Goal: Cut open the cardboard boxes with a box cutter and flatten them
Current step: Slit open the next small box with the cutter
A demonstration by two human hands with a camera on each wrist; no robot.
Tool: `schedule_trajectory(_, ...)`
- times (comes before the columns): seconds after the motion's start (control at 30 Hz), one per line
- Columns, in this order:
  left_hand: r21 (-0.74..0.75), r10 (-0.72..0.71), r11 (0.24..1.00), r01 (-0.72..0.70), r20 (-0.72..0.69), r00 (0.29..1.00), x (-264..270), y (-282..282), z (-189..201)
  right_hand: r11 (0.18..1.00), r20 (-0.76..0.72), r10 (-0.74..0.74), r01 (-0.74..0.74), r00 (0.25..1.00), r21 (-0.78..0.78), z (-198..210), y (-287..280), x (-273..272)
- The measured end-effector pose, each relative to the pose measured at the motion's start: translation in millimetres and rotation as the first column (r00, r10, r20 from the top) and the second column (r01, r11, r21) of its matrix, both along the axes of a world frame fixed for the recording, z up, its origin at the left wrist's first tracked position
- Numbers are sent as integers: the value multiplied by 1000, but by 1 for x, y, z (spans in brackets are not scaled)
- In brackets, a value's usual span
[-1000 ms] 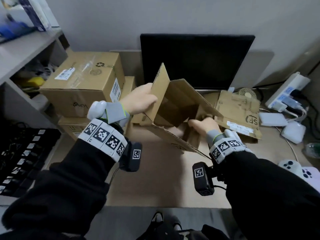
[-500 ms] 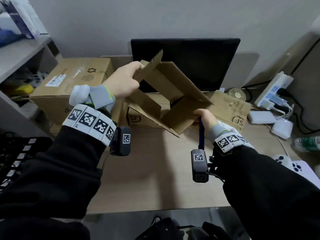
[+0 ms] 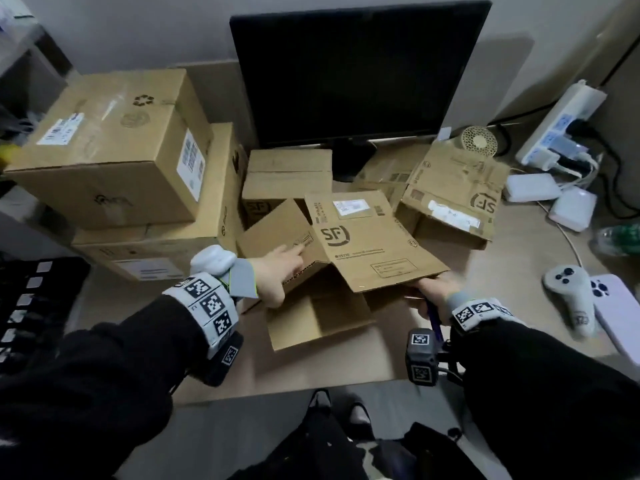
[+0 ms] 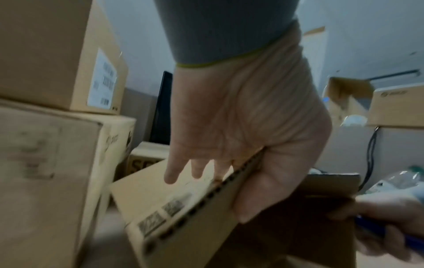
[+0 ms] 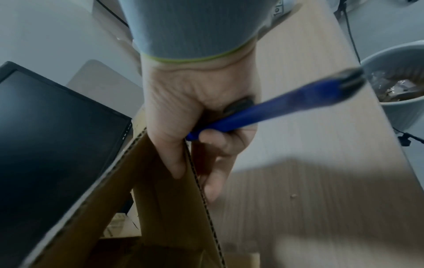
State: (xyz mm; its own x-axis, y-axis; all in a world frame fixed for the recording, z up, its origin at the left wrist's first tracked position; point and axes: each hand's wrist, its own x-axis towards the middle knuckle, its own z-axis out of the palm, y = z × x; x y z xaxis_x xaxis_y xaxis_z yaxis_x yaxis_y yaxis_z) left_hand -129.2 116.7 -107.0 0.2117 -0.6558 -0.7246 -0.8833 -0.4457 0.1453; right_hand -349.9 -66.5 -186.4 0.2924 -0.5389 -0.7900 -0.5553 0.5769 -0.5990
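An opened brown SF cardboard box (image 3: 360,244) hangs low over the desk, printed side up, with a loose flap (image 3: 315,317) drooping toward me. My left hand (image 3: 277,271) pinches its left panel (image 4: 172,199), fingers (image 4: 197,168) on top and thumb under the edge. My right hand (image 3: 433,292) grips the box's near right edge (image 5: 160,208) between thumb and fingers. That same hand (image 5: 195,127) holds the blue box cutter (image 5: 275,107), whose handle sticks back toward my wrist (image 3: 434,317). I cannot see the blade.
Two taped boxes (image 3: 114,143) (image 3: 166,244) are stacked at the left, and a small SF box (image 3: 284,174) stands behind. A cut-open SF box (image 3: 450,195) lies at the right. A monitor (image 3: 356,71), power strip (image 3: 561,123), controller (image 3: 571,292) and phone (image 3: 616,313) share the desk (image 3: 311,368).
The box came down from in front of the monitor toward the desk and turned printed side up. Both hands kept hold of it, and the cutter stayed in my right hand.
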Motion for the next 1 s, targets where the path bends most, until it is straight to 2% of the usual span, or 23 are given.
schedule_trajectory(0.1, 11, 62, 998, -61, -59, 996, 3, -6, -29, 999, 30, 13, -12, 999, -36, -3, 5, 0)
schedule_trajectory(0.17, -7, 143, 989, -145, -133, 981, -2, -12, -39, 996, 30, 76, -75, 997, -55, -6, 6, 1)
schedule_trajectory(0.3, -166, 313, 925, -341, -174, 934, -10, -30, -62, 983, 34, 178, -176, 984, -46, -18, 6, 1)
schedule_trajectory(0.4, -178, 402, 894, -411, -87, 912, -12, -31, -86, 962, -40, 272, -273, 961, -27, -31, 5, -10)
schedule_trajectory(0.47, -169, 398, 905, -390, 16, 917, -16, -29, -97, 953, -89, 299, -302, 950, -18, -39, -1, -23)
schedule_trajectory(0.53, -133, 389, 916, -379, 63, 919, -22, -28, -110, 956, -122, 293, -292, 948, 26, -42, -9, -42)
schedule_trajectory(0.6, -108, 381, 922, -372, 81, 921, -29, -26, -123, 949, -269, 311, -312, 912, 40, -43, -22, -62)
schedule_trajectory(0.63, -126, 375, 923, -363, 89, 923, -33, -25, -129, 948, -375, 296, -318, 878, 3, -47, -30, -70)
schedule_trajectory(0.7, -197, 385, 912, -360, 106, 917, -39, -25, -138, 957, -490, 135, -241, 861, -161, -44, -43, -77)
schedule_trajectory(0.77, -230, 396, 903, -363, 116, 911, -39, -27, -141, 946, -401, -68, -68, 914, -316, -39, -50, -69)
schedule_trajectory(0.83, -241, 402, 898, -367, 116, 908, -34, -29, -143, 938, -307, -67, -45, 949, -344, -36, -51, -49)
schedule_trajectory(0.93, -257, 394, 900, -351, 139, 909, -25, -32, -140, 867, -357, 181, -320, 916, -382, -32, -46, -10)
schedule_trajectory(1.0, -298, 446, 873, -386, 165, 880, -17, -32, -137, 776, -482, 312, -512, 819, -368, -29, -38, 8)
